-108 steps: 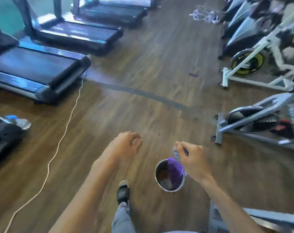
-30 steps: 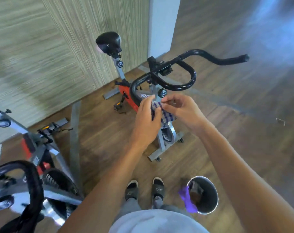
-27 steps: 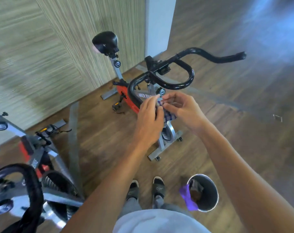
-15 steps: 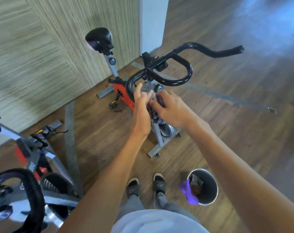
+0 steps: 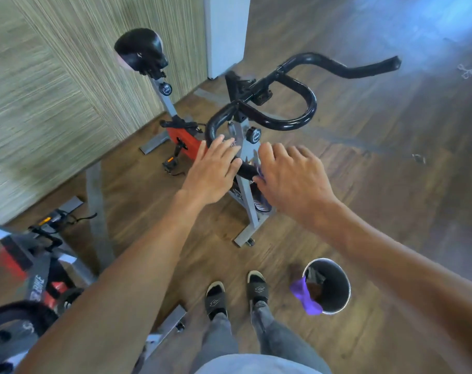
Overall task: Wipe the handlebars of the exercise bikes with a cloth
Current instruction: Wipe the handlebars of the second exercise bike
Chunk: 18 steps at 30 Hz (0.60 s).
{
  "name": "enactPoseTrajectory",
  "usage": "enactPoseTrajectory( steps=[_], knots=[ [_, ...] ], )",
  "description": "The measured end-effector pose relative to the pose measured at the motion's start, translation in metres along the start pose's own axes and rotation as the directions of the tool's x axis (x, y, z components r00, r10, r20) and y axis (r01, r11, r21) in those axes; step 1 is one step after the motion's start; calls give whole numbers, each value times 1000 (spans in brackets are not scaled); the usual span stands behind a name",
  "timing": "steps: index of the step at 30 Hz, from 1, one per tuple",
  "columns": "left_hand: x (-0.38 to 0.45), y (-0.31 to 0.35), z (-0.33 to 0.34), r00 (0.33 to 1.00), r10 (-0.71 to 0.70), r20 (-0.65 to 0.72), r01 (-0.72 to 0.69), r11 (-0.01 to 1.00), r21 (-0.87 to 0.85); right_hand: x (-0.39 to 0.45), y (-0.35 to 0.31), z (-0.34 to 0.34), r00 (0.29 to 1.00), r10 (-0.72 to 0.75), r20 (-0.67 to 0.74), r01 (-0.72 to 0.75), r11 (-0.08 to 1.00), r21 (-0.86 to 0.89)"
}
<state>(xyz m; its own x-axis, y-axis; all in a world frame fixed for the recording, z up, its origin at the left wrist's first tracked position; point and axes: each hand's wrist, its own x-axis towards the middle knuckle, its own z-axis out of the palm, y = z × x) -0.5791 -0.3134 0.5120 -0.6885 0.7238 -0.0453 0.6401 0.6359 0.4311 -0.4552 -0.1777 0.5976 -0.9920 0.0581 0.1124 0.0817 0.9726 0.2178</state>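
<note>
A spin bike with a red frame (image 5: pixel 181 138) stands in front of me, its black handlebars (image 5: pixel 297 122) curving towards me. My left hand (image 5: pixel 216 168) lies with straight fingers on the near end of the bar. My right hand (image 5: pixel 291 179) is just to the right of it, fingers bent down over a checked cloth (image 5: pixel 258 168) held against that same bar end. Only a small edge of the cloth shows by my thumb. The far right grip (image 5: pixel 369 68) of the handlebars is bare.
A metal bucket (image 5: pixel 334 287) with a purple cloth (image 5: pixel 305 295) over its rim stands on the wooden floor by my right foot. A second bike (image 5: pixel 27 279) is close at the lower left. A wall and a white pillar (image 5: pixel 224 31) are behind the bike's black saddle (image 5: pixel 140 49).
I turned from the bucket to this bike with the checked cloth. Both hands handled the cloth in front of the bar, then came down onto its near end; my left hand let go and flattened.
</note>
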Motion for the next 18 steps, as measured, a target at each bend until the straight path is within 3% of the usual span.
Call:
enactPoseTrajectory(
  steps=[6, 12, 14, 18],
  knots=[
    [1, -8, 3, 999, 33, 29, -36, 993, 117, -2, -5, 28, 980, -138, -141, 115, 981, -157],
    [4, -4, 3, 998, -16, 55, 11, 995, 104, -27, 16, 27, 877, -317, -362, 277, 948, -159],
    [4, -4, 2, 997, -20, 68, 13, 994, 106, -18, 7, 30, 892, -315, -323, 241, 938, -250],
    [5, -12, -7, 994, 13, 105, -29, 988, 149, -5, -21, 30, 970, -241, 29, 232, 882, -410]
  ],
)
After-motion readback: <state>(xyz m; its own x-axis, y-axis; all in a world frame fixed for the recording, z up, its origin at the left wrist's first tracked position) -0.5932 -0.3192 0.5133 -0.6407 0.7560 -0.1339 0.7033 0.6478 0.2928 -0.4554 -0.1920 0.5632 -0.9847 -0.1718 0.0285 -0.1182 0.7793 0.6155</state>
